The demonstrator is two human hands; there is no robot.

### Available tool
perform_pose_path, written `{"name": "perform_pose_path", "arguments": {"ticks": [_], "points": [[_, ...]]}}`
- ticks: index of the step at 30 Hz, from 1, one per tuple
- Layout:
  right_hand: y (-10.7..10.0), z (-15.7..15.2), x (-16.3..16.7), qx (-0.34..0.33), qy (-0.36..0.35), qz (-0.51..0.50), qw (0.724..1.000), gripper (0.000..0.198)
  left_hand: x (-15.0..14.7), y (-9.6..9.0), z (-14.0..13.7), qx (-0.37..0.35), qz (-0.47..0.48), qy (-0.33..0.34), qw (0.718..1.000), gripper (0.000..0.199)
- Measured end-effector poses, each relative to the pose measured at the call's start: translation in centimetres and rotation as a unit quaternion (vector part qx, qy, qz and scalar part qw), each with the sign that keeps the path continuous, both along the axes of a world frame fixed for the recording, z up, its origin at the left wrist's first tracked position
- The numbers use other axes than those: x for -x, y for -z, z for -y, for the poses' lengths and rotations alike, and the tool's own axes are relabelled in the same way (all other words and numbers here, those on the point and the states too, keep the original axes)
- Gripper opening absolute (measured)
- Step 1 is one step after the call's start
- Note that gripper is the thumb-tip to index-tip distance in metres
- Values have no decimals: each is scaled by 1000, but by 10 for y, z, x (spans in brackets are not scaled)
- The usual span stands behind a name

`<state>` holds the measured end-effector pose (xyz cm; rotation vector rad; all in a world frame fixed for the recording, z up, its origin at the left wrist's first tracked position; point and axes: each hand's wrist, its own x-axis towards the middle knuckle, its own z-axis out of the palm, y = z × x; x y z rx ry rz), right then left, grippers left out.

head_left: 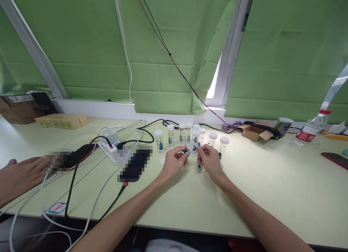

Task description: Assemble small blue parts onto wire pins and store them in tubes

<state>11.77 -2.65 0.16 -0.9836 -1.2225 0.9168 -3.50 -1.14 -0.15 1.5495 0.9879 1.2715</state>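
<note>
My left hand (pixel 174 160) is pinched on a small dark blue piece (pixel 186 151) with a thin wire standing up from it. Close beside it, my right hand (pixel 210 159) has thumb and fingers pressed together; what lies between them is too small to make out. Bits of teal show at the right fingertips. Just behind both hands stand several clear tubes (pixel 160 142) with white caps, small blue, green or dark pieces inside them. A loose white cap (pixel 162 161) lies left of my left hand, partly hidden by it.
At left, another person's hand (pixel 29 172) rests near a dark phone and cables. A power strip (pixel 112 152) and a second phone (pixel 135 166) lie nearer. An open cardboard box (pixel 252 132), a can (pixel 283 126) and a water bottle (pixel 308 132) stand at back right.
</note>
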Motion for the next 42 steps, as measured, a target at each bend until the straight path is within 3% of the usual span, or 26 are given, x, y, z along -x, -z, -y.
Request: {"name": "perform_pose_path", "arguments": {"ticks": [16,23,30,42], "points": [[2,-3,-3,62,60,45,995,34,0,4,1,-106,-55,14,993,24],[4,-4,-2,55,60,46,996,37,-1,-1,3,-62,-26,20,998,26],[4,-2,0,-8,38,11,999,35,0,-4,-1,9,15,15,1000,30],[4,-2,0,-29,5,-2,1000,34,0,-9,1,35,56,10,998,35]]}}
